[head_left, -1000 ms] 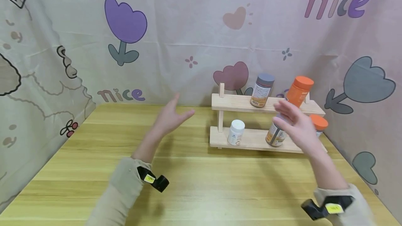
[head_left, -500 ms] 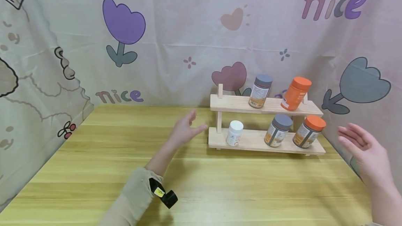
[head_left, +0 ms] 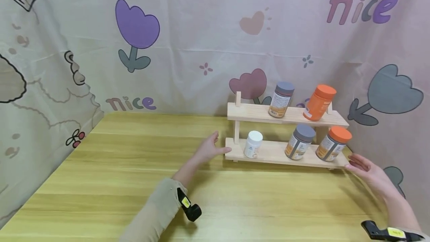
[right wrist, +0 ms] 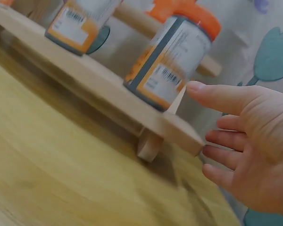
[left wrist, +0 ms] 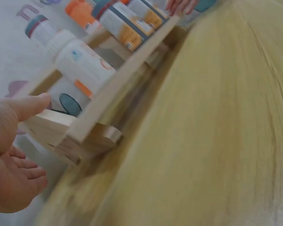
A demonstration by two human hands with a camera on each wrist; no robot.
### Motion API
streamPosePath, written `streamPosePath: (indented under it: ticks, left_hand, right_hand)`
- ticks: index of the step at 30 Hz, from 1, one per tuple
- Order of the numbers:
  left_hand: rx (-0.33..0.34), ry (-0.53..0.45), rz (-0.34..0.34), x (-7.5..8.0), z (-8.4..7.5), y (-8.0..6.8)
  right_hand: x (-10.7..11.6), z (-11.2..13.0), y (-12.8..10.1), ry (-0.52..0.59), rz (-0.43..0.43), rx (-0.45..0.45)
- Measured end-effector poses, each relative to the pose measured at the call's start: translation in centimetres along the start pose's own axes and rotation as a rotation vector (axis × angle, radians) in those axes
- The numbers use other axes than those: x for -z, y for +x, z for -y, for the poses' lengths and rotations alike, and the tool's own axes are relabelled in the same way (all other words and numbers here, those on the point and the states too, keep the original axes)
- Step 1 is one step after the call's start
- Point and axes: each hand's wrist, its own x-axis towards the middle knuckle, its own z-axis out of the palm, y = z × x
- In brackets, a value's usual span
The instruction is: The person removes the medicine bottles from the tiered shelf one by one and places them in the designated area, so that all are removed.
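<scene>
A two-tier wooden rack [head_left: 250, 112] stands on the table, bottles on both shelves. My left hand [head_left: 209, 150] is at the lower shelf's left end, thumb and fingers spread around its corner. In the left wrist view, the palm of the left hand [left wrist: 9, 160] shows with a gap beside the wood. At the opposite end, my right hand [head_left: 367, 176] has its fingertips right at the lower shelf's edge, holding nothing. The right wrist view shows the right hand [right wrist: 254, 146] with fingers extended close to the shelf end. Nearest it is an orange-lidded jar [head_left: 333, 145]; nearest the left hand is a small white bottle [head_left: 253, 145].
A grey-lidded jar [head_left: 299, 143] shares the lower shelf. Above stand another grey-lidded jar [head_left: 280, 101] and an orange bottle [head_left: 318, 104]. The wooden table [head_left: 117, 182] extends in front and to the left. A printed curtain [head_left: 198, 18] hangs close behind.
My left hand has moved right to the rack's left end. The right hand swung out from in front of the rack to its right, then came in to the lower shelf's end.
</scene>
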Motion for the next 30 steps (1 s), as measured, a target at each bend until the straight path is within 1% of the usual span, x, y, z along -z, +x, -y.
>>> streamPosePath:
  ticks: [3,5,8,9,13,16,18,20,23,24,27,30]
  left_hand:
    - [-0.014,0.016,0.048,-0.8,0.6,0.3]
    - [-0.025,0.012,0.078,-1.2,0.7,0.3]
    - [-0.034,0.016,0.101,-1.8,0.8,0.5]
    - [-0.035,0.017,0.102,-1.9,0.8,0.5]
    - [-0.021,-0.006,0.088,-2.4,0.8,0.5]
    - [-0.002,-0.038,0.071,-2.5,0.8,0.6]
    - [0.011,-0.041,0.064,-2.6,1.0,0.6]
    - [0.01,-0.047,0.063,-2.6,1.1,0.6]
    - [-0.007,-0.078,0.068,-2.6,1.2,0.6]
    - [-0.017,-0.1,0.073,-2.5,0.8,0.3]
    - [-0.047,-0.155,0.074,-2.4,0.9,0.3]
    - [-0.061,-0.181,0.073,-2.3,1.0,0.3]
  right_hand:
    - [-0.4,0.0,0.5,-0.043,0.043,-0.048]
    - [-0.4,0.1,0.8,-0.066,0.058,-0.074]
    - [-0.2,0.2,1.2,-0.127,0.06,-0.105]
    - [-0.2,0.2,1.3,-0.151,0.059,-0.111]
    - [-0.2,-0.1,1.6,-0.157,0.068,-0.116]
    - [-0.3,-0.4,1.8,-0.111,0.073,-0.111]
    - [-0.4,-0.6,1.9,-0.103,0.069,-0.113]
    - [-0.5,-0.7,2.0,-0.086,0.07,-0.109]
    - [-0.4,-0.9,2.2,-0.1,0.064,-0.105]
    - [-0.5,-0.9,2.2,-0.101,0.064,-0.105]
    - [-0.5,-0.8,2.4,-0.117,0.06,-0.101]
    - [-0.7,-0.7,2.4,-0.114,0.059,-0.101]
